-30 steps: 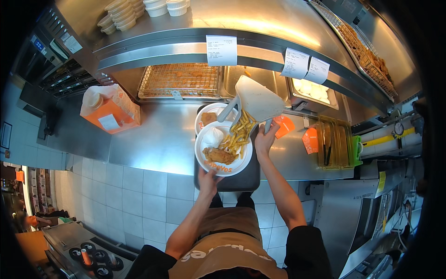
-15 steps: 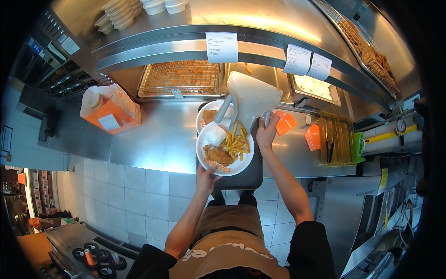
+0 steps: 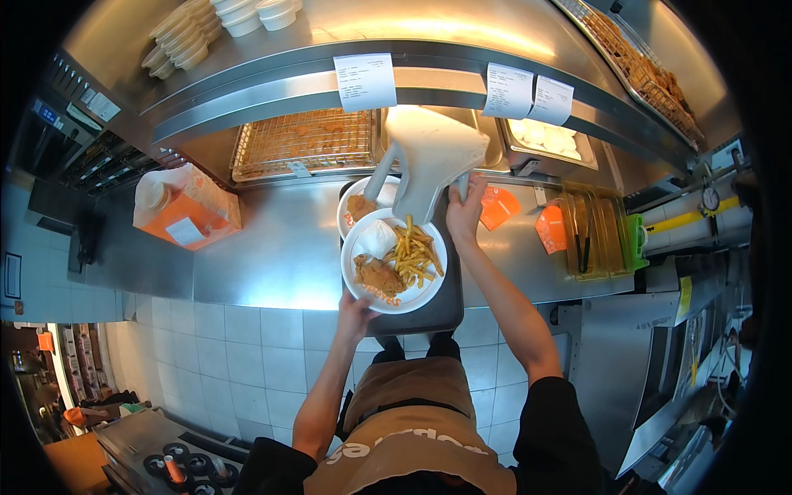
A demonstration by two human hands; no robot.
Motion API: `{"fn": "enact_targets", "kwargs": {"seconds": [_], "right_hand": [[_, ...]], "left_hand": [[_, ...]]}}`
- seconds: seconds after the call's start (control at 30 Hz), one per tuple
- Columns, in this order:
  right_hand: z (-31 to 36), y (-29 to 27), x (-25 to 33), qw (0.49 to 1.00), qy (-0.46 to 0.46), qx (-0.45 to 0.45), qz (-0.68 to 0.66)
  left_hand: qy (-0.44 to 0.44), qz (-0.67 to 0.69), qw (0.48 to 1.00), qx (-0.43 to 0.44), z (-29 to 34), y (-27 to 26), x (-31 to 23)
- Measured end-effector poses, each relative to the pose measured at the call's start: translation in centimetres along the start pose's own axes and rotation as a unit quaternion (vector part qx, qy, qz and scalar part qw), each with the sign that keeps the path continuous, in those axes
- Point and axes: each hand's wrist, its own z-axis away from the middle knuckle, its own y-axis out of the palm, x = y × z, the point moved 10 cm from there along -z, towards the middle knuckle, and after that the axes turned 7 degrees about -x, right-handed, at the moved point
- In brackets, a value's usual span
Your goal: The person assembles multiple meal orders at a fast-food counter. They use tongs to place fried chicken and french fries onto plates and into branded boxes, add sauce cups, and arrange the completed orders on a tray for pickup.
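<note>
My left hand [image 3: 356, 313] clamps the near plate [image 3: 349, 262]; just beyond that grip sit chicken [image 3: 378, 277], white portion [image 3: 379, 237], fries [image 3: 416, 256]: looks filled. My right hand [image 3: 466, 211] grips the scoop [image 3: 437, 153], not set down. Farther out, 2nd plate [image 3: 342, 218]: no fries visible, partly hidden.

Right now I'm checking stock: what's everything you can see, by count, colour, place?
near plate: one, white, centre
far plate: one, white, beyond near plate
tray: one, black, below both plates
scoop: one, white, near plate's far edge
fries: one pile, golden, near plate
fried chicken: two portions, brown, one per plate
rounded item: one, white, near plate
paper bag: one, orange-white, left
receipts: three, white, rail
cartons: two, orange, right of scoop
bins: count unclear, amber, counter, right
wire rack: one, metallic, below rail
round pieces: several, white, steel pan
basket: one, metallic, upper right
containers: many, white, upper left
left hand: one, near plate's rim
right hand: one, scoop's handle
</note>
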Motion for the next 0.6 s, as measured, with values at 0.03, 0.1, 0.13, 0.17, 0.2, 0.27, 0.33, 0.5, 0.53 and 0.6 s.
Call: {"fn": "enact_targets", "kwargs": {"seconds": [0.03,0.1,0.13,0.17,0.2,0.27,0.33,0.5,0.53,0.6], "right_hand": [[-0.7,-0.4,-0.9,0.999,0.041,-0.013,-0.006],[-2.4,-1.0,-1.4,0.997,0.066,-0.022,-0.031],[-3.1,-1.7,-1.6,0.997,0.071,-0.021,-0.037],[-3.8,-2.6,-1.9,0.996,0.084,-0.025,-0.032],[-4.1,-3.4,-2.4,0.993,0.104,-0.004,-0.052],[-3.8,-5.8,-3.6,0.984,0.162,0.032,-0.074],[-2.8,-9.5,-4.4,0.978,0.193,0.019,-0.075],[1.4,-21.1,-6.3,0.963,0.262,0.011,-0.058],[2.4,-23.8,-6.7,0.958,0.281,0.009,-0.055],[5.1,-29.7,-8.4,0.935,0.354,-0.006,-0.022]], "left_hand": [[-0.004,0.004,1.0,0.005,0.2,-0.1,0.0],[-0.023,-0.005,1.0,-0.002,0.7,-0.6,0.0],[-0.02,0.004,1.0,0.011,1.1,-0.5,-0.3],[-0.023,-0.002,1.0,0.012,1.4,-0.7,-0.5],[-0.027,-0.014,0.999,0.017,1.8,-0.8,-0.6],[-0.042,-0.033,0.998,0.03,2.4,-0.9,-0.7],[-0.051,-0.044,0.997,0.033,2.8,-1.1,-0.6],[-0.06,-0.057,0.994,0.071,4.6,-1.8,0.1],[-0.073,-0.08,0.993,0.044,5.0,-2.9,0.4],[-0.08,-0.108,0.99,0.049,5.4,-3.9,0.7]]}}
